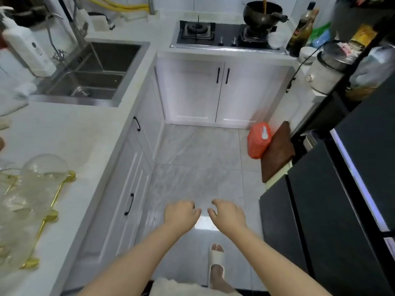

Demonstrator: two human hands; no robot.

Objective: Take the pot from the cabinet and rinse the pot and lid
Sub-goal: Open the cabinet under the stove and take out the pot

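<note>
Both bare hands hang low-centre of frame over the grey tiled floor (198,150), close together but not touching. Left hand (180,213) & right hand (227,214): fingers loosely curled, gripping nothing. White two-door cabinet w/ black handles (222,90) sits upper centre, doors shut. Black round pot w/ wooden stick in it (261,13) stands on the black gas stove (224,35), top of frame. Stainless steel sink (94,71) upper left. Can't tell if that pot is the task's one; no lid seen.
</note>
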